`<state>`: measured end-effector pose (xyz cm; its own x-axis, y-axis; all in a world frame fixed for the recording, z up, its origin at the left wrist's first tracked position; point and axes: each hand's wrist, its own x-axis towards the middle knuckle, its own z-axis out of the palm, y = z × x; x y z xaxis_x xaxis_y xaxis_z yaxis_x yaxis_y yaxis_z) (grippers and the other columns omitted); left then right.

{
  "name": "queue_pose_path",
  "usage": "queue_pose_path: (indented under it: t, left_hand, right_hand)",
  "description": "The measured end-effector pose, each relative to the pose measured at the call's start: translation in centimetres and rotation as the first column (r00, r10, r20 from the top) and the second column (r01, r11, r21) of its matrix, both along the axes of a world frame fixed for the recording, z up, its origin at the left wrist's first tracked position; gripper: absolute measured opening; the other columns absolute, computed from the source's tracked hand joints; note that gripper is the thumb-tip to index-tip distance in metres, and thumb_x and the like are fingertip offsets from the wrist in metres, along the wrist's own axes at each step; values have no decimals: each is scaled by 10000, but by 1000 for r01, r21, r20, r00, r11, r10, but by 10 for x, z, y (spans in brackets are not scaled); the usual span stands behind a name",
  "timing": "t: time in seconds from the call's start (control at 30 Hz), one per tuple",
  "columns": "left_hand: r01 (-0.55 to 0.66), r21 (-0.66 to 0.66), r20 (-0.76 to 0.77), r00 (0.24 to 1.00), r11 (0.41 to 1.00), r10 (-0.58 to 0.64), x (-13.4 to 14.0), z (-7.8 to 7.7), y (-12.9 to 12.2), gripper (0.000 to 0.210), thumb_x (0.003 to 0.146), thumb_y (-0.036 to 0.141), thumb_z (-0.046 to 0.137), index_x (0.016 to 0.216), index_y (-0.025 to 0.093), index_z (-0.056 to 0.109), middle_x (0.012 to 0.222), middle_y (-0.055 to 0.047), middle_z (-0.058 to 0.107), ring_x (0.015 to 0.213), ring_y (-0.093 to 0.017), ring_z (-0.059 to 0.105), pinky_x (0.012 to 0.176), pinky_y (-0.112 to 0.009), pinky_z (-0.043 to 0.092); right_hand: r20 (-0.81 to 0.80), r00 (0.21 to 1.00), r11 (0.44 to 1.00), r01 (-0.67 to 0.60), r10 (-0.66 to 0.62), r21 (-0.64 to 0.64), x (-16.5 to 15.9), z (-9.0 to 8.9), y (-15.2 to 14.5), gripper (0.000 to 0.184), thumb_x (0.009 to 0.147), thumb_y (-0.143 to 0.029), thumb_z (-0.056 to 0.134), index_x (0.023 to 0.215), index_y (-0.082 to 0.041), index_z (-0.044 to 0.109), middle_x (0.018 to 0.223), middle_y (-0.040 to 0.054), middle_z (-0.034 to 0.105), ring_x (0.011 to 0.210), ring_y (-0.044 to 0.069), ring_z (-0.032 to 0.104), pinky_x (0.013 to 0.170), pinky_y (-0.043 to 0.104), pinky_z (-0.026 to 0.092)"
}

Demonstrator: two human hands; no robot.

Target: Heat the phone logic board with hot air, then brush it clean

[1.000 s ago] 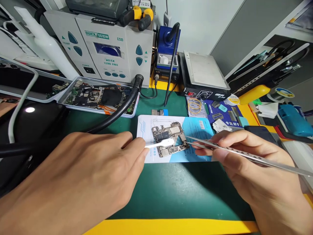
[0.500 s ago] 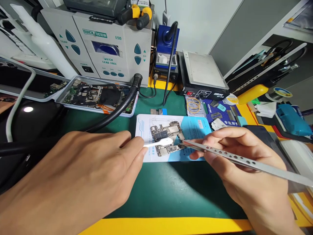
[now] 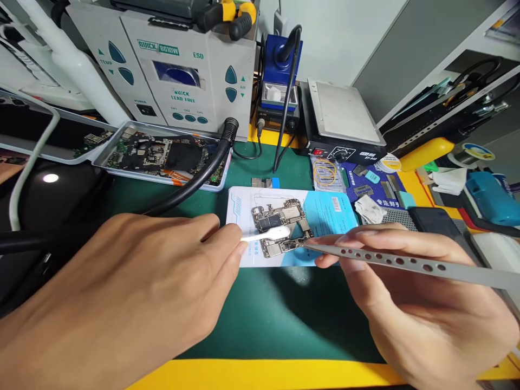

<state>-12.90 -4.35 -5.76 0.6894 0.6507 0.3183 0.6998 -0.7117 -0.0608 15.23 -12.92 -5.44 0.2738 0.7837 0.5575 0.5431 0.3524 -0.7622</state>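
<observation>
A phone circuit board [image 3: 281, 218] lies on a white and blue printed card [image 3: 331, 216] on the green mat. My left hand [image 3: 174, 271] is closed round the thin stem of a cotton swab [image 3: 278, 233], whose white tip is over the board's middle. Between the fingers and thumb of my right hand [image 3: 402, 281] are metal tweezers [image 3: 390, 261] with a row of holes. Their points are at the lower right edge of the board; I cannot tell whether they touch it or grip anything.
Behind stand a hot air station [image 3: 179, 81], a blue soldering iron stand [image 3: 280, 76] and a heating plate [image 3: 341, 114]. A black hose [image 3: 195, 184] crosses a tray of circuit boards [image 3: 134, 176] at left. Crumpled white tissue [image 3: 370, 210] and a yellow bottle [image 3: 426, 154] are at right.
The tweezer points have shifted down along the board's right side, and my right hand has turned slightly. The swab and my left hand stay almost in place. The view has shifted a little.
</observation>
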Motion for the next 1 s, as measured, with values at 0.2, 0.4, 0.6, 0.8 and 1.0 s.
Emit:
queue_pose_path:
  t: [0.2, 0.4, 0.6, 0.8, 1.0]
  left_hand:
    - [-10, 12, -1, 1000, 1000, 10, 0, 1, 1, 215, 1033, 316, 555, 947, 365, 747, 701, 24, 716, 515, -191, 497, 597, -475, 269]
    - [-17, 25, 10, 1000, 1000, 17, 1, -1, 1, 208, 1047, 338, 572, 952, 366, 755, 702, 23, 720, 521, -191, 503, 597, -475, 276]
    - [-14, 18, -6, 1000, 1000, 14, -1, -1, 1, 234, 1051, 347, 545, 941, 369, 750, 693, 27, 704, 517, -190, 500, 594, -476, 277]
    - [-6, 19, 9, 1000, 1000, 6, -1, 1, -1, 243, 1051, 344, 535, 921, 366, 739, 671, 23, 683, 510, -193, 491, 587, -483, 271]
    - [2, 15, -6, 1000, 1000, -2, 1, 1, 1, 258, 1051, 338, 526, 925, 368, 748, 667, 23, 686, 507, -194, 491, 600, -477, 256]
  right_hand:
    - [16, 1000, 1000, -10, 10, 8, -2, -4, 1, 326, 919, 3, 863, 1035, -299, 904, 1018, 27, 921, 806, 252, 882, 725, 416, 783]
    - [79, 996, 999, -53, 52, 9, 1, -2, 2, 321, 916, 21, 857, 1012, -283, 894, 1051, 24, 918, 828, 237, 897, 738, 384, 798]
    - [55, 995, 996, -82, 83, -18, 3, -2, 2, 335, 912, 29, 873, 1064, -269, 897, 1055, 28, 913, 849, 247, 908, 756, 379, 806]
    - [85, 988, 991, -132, 130, 13, 1, 1, 7, 347, 928, 31, 865, 1097, -270, 897, 933, 20, 884, 830, 243, 886, 698, 349, 776]
    - [80, 986, 988, -151, 148, 26, 0, 3, 8, 341, 942, 48, 834, 1062, -268, 877, 973, 23, 874, 845, 230, 892, 734, 332, 784]
